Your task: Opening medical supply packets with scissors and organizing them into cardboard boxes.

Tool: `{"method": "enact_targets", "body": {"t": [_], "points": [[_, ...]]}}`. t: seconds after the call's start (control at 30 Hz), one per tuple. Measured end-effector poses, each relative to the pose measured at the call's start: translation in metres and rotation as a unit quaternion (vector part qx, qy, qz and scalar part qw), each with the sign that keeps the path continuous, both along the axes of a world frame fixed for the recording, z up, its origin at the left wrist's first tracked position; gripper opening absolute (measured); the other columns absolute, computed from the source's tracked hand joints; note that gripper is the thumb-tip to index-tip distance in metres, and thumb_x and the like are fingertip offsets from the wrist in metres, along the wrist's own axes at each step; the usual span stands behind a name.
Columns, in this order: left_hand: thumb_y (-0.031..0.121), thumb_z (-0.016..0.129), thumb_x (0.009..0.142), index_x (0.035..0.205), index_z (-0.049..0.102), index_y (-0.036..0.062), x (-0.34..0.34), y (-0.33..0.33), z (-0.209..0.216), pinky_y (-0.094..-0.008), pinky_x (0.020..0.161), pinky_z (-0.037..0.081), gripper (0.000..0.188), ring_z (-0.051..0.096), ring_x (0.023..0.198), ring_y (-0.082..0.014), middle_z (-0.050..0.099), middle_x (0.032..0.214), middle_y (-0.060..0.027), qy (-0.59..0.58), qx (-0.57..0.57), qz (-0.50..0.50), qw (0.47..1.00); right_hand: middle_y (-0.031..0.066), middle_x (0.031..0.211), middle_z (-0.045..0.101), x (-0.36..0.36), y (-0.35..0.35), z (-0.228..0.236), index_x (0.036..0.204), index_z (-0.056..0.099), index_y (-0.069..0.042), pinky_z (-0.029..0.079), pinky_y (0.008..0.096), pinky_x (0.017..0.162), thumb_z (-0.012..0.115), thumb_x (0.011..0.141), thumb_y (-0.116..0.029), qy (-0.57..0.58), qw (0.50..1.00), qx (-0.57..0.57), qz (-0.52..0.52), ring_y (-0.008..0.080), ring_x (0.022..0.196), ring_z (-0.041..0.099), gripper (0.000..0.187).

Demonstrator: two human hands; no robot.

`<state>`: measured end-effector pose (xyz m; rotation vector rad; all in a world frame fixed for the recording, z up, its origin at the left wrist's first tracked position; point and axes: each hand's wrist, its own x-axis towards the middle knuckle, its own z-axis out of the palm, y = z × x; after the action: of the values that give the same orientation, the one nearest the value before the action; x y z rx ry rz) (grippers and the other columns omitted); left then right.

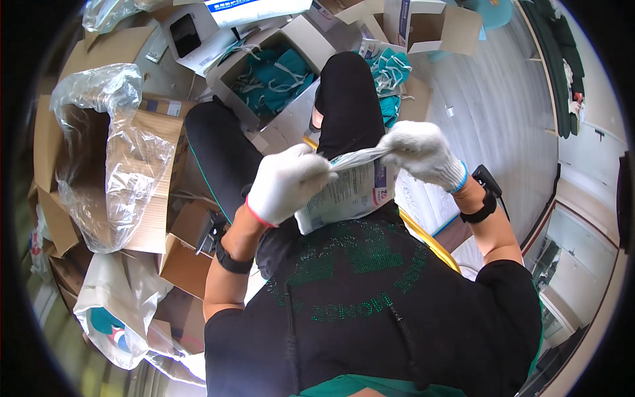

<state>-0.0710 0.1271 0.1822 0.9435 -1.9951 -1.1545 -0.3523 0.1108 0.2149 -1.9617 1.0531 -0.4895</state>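
Observation:
Above my lap I hold a white printed plastic pouch with a purple panel on one side. My left hand, in a white knitted glove, grips the pouch's top edge with its fingers closed. At the other top corner my right hand, gloved the same way, pinches the pouch. The top edge between the hands is bunched; whether the pouch is sealed cannot be made out. Beyond my knees, a carton holds several teal face masks with white straps. More teal masks lie beside my right knee.
At left stands a large cardboard box lined with clear plastic film. Below it sits a white plastic bag. A phone lies on a white box at the back. Open small cartons stand at the far right.

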Motion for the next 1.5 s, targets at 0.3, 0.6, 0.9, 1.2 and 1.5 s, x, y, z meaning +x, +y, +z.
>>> {"method": "enact_targets", "body": {"t": [0.3, 0.6, 0.9, 1.2, 1.5], "points": [[0.012, 0.072, 0.065, 0.064, 0.061, 0.0114, 0.025, 0.004, 0.048, -0.0370, 0.050, 0.046, 0.011, 0.059, 0.058, -0.0270, 0.055, 0.066, -0.0085, -0.149, -0.219, 0.018, 0.964, 0.0040, 0.074, 0.063, -0.002, -0.012, -0.002, 0.090, 0.068, -0.002, 0.050, 0.0241, 0.059, 0.060, 0.092, -0.011, -0.091, 0.923, 0.228, -0.295, 0.0092, 0.063, 0.059, 0.012], [0.002, 0.079, 0.075, 0.083, 0.069, -0.0006, 0.026, 0.010, 0.046, -0.0277, 0.059, 0.046, 0.013, 0.060, 0.065, -0.0173, 0.064, 0.074, -0.0103, 0.010, -0.170, 0.379, 0.910, 0.0117, 0.141, 0.039, 0.114, 0.016, -0.082, 0.137, 0.035, -0.005, 0.032, 0.0369, 0.107, 0.052, 0.096, -0.024, -0.113, 0.971, 0.131, 0.165, 0.0234, 0.130, 0.038, 0.049], [0.000, 0.069, 0.085, 0.087, 0.064, 0.0000, 0.040, 0.011, 0.018, -0.0278, 0.075, 0.048, 0.006, 0.060, 0.079, -0.0129, 0.068, 0.088, -0.0090, 0.401, 0.052, 0.480, 0.779, 0.0104, 0.157, 0.020, 0.172, 0.001, -0.082, 0.152, 0.017, -0.011, 0.022, 0.0411, 0.118, 0.040, 0.103, -0.033, -0.277, 0.915, 0.199, 0.218, 0.0241, 0.143, 0.025, 0.059], [0.028, 0.046, 0.100, 0.132, 0.049, 0.0039, 0.075, 0.006, -0.026, -0.0485, 0.096, 0.050, 0.041, 0.062, 0.108, -0.0311, 0.063, 0.121, -0.0153, 0.738, 0.420, 0.152, 0.506, 0.0085, 0.099, 0.062, 0.171, 0.004, -0.038, 0.124, 0.053, 0.002, 0.052, 0.0294, 0.067, 0.065, 0.090, -0.015, -0.273, 0.758, 0.586, 0.084, 0.0146, 0.080, 0.060, 0.040], [0.019, 0.056, 0.096, 0.095, 0.056, 0.0058, 0.071, 0.021, -0.005, -0.0251, 0.064, 0.044, 0.013, 0.052, 0.070, -0.0124, 0.051, 0.087, -0.0031, 0.781, 0.370, 0.207, 0.459, 0.0087, 0.085, 0.062, 0.194, 0.012, 0.003, 0.110, 0.054, 0.005, 0.049, 0.0255, 0.061, 0.071, 0.082, -0.013, -0.217, 0.759, 0.614, -0.008, 0.0135, 0.074, 0.060, 0.037]]}}
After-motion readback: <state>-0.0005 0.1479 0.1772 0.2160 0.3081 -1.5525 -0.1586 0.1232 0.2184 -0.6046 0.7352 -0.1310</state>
